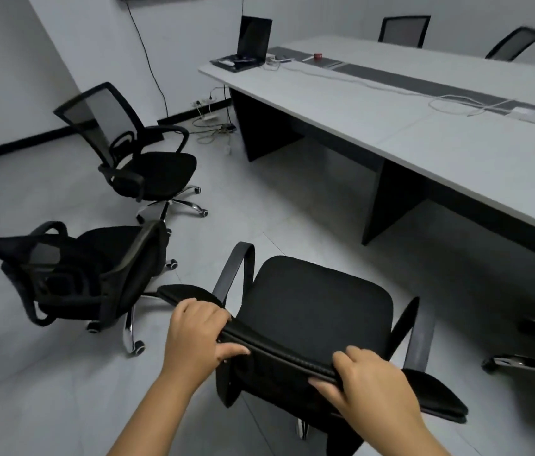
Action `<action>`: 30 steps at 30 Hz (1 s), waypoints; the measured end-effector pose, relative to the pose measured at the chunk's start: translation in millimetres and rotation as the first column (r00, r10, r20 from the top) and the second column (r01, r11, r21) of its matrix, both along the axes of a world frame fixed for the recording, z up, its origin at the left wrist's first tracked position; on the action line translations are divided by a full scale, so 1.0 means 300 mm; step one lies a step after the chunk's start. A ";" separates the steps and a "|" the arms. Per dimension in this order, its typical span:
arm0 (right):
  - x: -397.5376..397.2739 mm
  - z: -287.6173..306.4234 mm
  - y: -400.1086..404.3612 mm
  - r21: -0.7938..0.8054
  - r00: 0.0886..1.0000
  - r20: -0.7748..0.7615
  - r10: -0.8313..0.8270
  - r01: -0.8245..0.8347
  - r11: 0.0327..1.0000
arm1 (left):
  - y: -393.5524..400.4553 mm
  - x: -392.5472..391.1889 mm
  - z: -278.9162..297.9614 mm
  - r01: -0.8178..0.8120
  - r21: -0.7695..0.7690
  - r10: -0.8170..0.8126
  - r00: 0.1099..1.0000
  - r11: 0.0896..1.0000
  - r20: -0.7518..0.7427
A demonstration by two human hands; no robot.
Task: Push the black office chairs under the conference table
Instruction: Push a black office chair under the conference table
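A black office chair (312, 307) stands right in front of me, its seat facing the long white conference table (423, 139). My left hand (195, 337) and my right hand (374, 378) both grip the top edge of its backrest. Two more black mesh-backed chairs stand loose on the floor to the left: one nearby (95, 278), one farther back (141, 162). Two other chairs (404, 29) (514, 42) sit at the table's far side, only their backrests showing.
An open laptop (249, 41), white cables and a small red object (317, 56) lie on the table. Dark panel legs (391, 205) hold it up. A power strip with tangled cords (213, 126) sits by the wall. Part of another chair base (529, 360) shows at right.
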State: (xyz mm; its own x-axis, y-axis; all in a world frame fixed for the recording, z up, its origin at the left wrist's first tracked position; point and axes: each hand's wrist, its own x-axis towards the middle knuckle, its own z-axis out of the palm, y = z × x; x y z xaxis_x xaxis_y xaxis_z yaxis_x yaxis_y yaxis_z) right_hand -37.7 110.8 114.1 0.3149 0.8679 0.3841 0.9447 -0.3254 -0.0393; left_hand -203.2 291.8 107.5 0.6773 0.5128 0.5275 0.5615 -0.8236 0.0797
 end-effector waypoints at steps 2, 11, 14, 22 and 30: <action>0.017 0.006 0.020 0.006 1.000 0.004 -0.028 0.028 1.000 | 0.033 0.035 0.012 0.021 -0.031 -0.020 0.999 0.999 0.029; 0.191 -0.001 0.114 0.018 0.993 0.047 -0.109 0.108 0.994 | 0.115 0.212 -0.018 0.074 0.007 -0.074 0.981 0.997 0.181; 0.255 0.025 0.187 0.019 0.993 0.014 -0.120 0.119 0.993 | 0.178 0.271 -0.004 0.060 0.041 -0.066 0.982 0.997 0.179; 0.301 0.051 0.350 -0.063 0.989 -0.051 -0.142 0.139 0.988 | 0.387 0.320 0.035 0.200 0.110 -0.194 0.979 0.974 -0.062; 0.194 0.033 0.401 -0.050 0.948 -0.050 -0.315 0.313 0.949 | 0.583 0.370 0.079 0.668 0.128 -0.611 0.729 0.733 -0.308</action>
